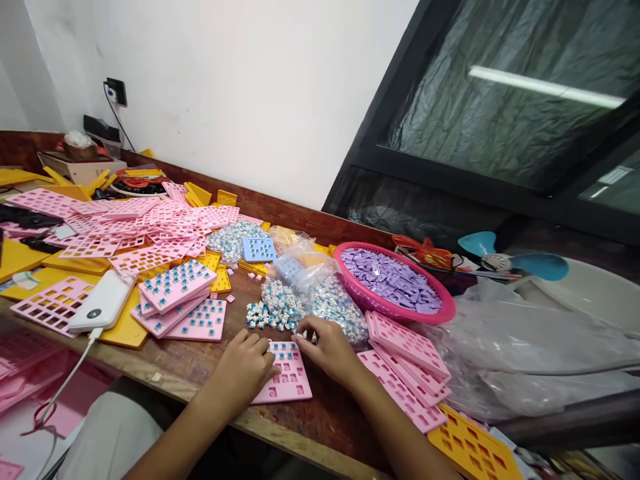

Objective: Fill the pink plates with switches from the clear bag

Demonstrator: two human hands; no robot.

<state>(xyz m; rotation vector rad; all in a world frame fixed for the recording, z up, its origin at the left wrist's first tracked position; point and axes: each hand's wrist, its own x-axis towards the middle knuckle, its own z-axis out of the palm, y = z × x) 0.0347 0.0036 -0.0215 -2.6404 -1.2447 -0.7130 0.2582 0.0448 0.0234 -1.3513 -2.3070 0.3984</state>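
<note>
A pink board (287, 383) with square sockets lies near the table's front edge, its back rows filled with blue-and-white keyboard switches. My left hand (247, 367) curls over the board's left edge, gripping it; its fingertips are partly hidden. Above the board's back right corner, my right hand (327, 350) has thumb and forefinger pinched, with what looks like a small pale keyboard switch between them. Just behind both hands is a loose pile of keyboard switches (277, 307), beside a clear bag of switches (337, 310).
Pink boards with switches (177, 287) are stacked at left, near a white power bank (103, 300). A pink basket (447, 310) holds purple pieces. More pink boards (407, 373) and a yellow board (473, 443) lie at right. Behind is a blue board (259, 249).
</note>
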